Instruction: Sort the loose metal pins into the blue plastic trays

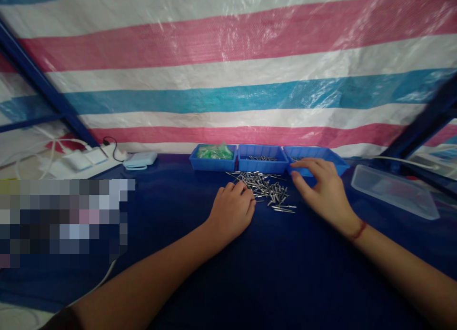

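Observation:
A loose pile of silver blind rivets [269, 186] lies on the dark blue tabletop [278, 273]. At the pile's left edge rests my left hand [233, 204], its fingers curled down against the rivets; whatever is under the fingertips is hidden. My right hand [323, 192] hovers at the front of the right blue bin [335, 161], thumb and fingers apart, with nothing visible between them. Some rivets show inside that bin, partly covered by the hand. More rivets lie in the middle blue bin [262, 167].
The left blue bin [214, 164] holds green and clear plastic bags. A clear plastic lid [394, 192] lies at the right. Toward the back left are a light blue case [140, 160] and a white power strip [85, 161] with cables. Striped sheeting [228, 101] hangs behind.

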Demonstrator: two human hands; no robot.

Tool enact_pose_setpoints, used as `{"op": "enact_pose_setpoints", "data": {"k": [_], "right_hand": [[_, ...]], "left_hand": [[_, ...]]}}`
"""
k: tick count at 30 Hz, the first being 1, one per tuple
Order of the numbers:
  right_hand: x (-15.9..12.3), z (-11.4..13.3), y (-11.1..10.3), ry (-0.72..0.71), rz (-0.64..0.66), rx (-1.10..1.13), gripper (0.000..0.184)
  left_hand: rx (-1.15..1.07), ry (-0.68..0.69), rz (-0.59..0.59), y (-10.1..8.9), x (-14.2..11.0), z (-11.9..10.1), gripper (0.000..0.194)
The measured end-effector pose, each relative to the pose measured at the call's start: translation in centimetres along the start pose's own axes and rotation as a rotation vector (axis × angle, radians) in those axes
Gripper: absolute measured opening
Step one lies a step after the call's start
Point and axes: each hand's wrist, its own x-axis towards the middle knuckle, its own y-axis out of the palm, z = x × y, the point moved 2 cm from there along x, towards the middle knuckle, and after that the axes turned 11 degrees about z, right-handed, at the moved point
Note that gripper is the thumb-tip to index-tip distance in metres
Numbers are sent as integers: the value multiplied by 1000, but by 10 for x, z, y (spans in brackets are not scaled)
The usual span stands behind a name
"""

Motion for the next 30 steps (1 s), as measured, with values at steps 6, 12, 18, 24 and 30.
{"op": "enact_pose_setpoints", "data": {"k": [6,12,18,24,30], "right_hand": [[-10,27,11,-109,141,159,10],[-12,28,16,-98,197,176,9],[-14,40,11,-37,232,437,11],[-15,47,10,71,229,601,12],[-15,47,11,61,215,654,10]], "left_hand": [[35,-40,29,2,3,3,21],[-172,-43,-55,1,3,3,22],[-591,65,-167,0,4,-1,14],[-722,142,-163,-1,3,-4,14],[-740,210,-141,-4,3,-8,15]]}}
